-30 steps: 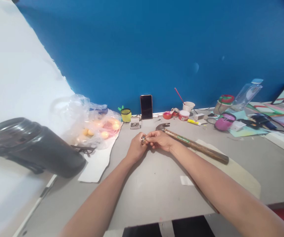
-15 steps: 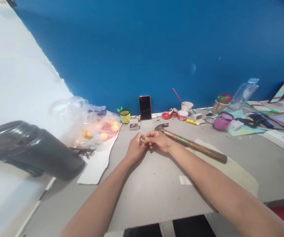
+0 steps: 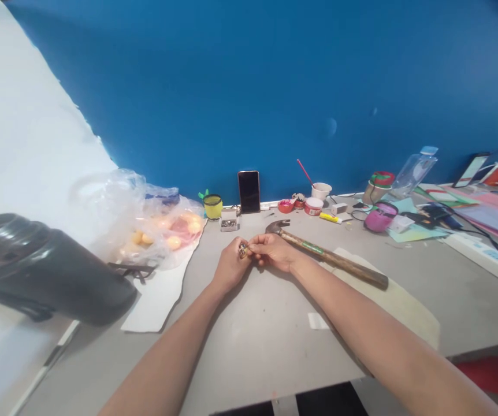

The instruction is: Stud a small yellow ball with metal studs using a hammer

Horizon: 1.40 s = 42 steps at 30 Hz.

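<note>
My left hand point(image 3: 231, 263) is closed around a small shiny gold and dark object point(image 3: 243, 249), whose exact kind I cannot make out. Pressed against that object's right side are the pinched fingers of my right hand point(image 3: 271, 252). Both hands touch over the middle of the grey table point(image 3: 249, 352). A claw hammer point(image 3: 335, 258) with a wooden handle lies just right of them, its head behind my right hand. Beyond my left hand stands a small open box point(image 3: 229, 222) of tiny metal pieces.
A big dark bottle point(image 3: 54, 266) leans in at the left, near plastic bags point(image 3: 153, 222) with orange items. A phone point(image 3: 249, 191) stands against the blue wall. Paint pots, a white cup point(image 3: 320, 190), papers and a power strip point(image 3: 483, 263) lie toward the right.
The whole view has shifted slightly, so table items appear further left and a little lower. Both hands keep the same hold on the small object.
</note>
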Each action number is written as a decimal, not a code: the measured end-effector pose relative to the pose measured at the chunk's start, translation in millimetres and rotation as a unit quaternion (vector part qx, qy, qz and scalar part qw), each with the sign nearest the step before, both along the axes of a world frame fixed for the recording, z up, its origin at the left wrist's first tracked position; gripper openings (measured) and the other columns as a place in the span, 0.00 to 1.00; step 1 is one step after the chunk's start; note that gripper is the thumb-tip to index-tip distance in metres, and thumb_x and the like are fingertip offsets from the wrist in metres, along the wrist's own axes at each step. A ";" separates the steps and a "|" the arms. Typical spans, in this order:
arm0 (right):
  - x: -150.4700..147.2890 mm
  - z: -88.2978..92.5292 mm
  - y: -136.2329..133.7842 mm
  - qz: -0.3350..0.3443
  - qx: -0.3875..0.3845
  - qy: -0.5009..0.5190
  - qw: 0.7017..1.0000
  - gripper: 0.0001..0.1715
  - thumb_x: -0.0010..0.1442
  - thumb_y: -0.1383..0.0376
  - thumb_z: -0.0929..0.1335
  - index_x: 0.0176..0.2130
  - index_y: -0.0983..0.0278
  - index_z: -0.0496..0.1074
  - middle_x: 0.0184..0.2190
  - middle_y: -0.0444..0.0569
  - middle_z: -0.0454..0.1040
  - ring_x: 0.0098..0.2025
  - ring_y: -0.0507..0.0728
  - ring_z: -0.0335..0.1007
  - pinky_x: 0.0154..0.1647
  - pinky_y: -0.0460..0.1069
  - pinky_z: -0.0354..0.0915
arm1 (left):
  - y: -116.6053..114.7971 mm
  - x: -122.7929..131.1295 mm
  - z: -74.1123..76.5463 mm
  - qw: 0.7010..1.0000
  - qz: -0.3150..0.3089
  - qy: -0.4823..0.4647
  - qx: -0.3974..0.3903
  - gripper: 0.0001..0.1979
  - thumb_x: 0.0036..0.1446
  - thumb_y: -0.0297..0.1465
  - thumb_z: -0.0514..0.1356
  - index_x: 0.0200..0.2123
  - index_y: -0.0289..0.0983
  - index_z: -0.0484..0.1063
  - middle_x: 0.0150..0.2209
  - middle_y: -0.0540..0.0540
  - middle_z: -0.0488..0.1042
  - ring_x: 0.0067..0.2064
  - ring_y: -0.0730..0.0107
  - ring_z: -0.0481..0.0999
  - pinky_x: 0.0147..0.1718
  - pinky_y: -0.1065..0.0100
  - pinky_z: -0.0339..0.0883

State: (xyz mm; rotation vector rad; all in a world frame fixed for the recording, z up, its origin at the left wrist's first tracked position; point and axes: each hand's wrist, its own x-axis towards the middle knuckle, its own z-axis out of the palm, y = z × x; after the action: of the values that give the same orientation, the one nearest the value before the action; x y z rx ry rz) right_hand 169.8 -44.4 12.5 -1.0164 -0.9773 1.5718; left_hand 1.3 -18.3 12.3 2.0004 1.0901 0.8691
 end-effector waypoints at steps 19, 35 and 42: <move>-0.6 3.5 -0.6 0.008 -0.007 -0.038 0.999 0.19 0.44 0.59 0.83 0.28 0.67 0.77 0.27 0.48 0.78 0.24 0.46 0.64 0.19 0.40 0.62 | -0.8 -0.4 1.9 1.000 -0.003 0.019 -0.002 0.08 0.56 0.37 0.61 0.33 0.40 0.67 0.27 0.52 0.72 0.29 0.67 0.69 0.29 0.68 0.58; -9.9 10.8 -4.2 -0.036 -0.009 -0.075 0.996 0.11 0.46 0.65 0.79 0.28 0.65 0.75 0.25 0.46 0.78 0.22 0.47 0.63 0.19 0.41 0.61 | 0.3 0.0 -0.2 1.000 -0.001 0.019 0.023 0.06 0.54 0.35 0.60 0.31 0.41 0.65 0.25 0.53 0.71 0.29 0.68 0.68 0.28 0.69 0.57; -14.6 14.6 -6.9 -0.053 0.004 -0.091 0.994 0.12 0.46 0.68 0.76 0.29 0.63 0.71 0.23 0.44 0.77 0.21 0.47 0.63 0.19 0.41 0.60 | -0.7 0.4 -0.1 1.000 -0.005 0.008 0.012 0.07 0.54 0.34 0.60 0.30 0.41 0.64 0.26 0.53 0.71 0.29 0.68 0.68 0.29 0.68 0.57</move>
State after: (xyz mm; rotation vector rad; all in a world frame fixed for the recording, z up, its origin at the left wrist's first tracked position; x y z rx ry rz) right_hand 155.2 -51.3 27.1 -1.2026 -1.0341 1.4050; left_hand 1.7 -19.0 12.2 2.0353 1.0814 0.8659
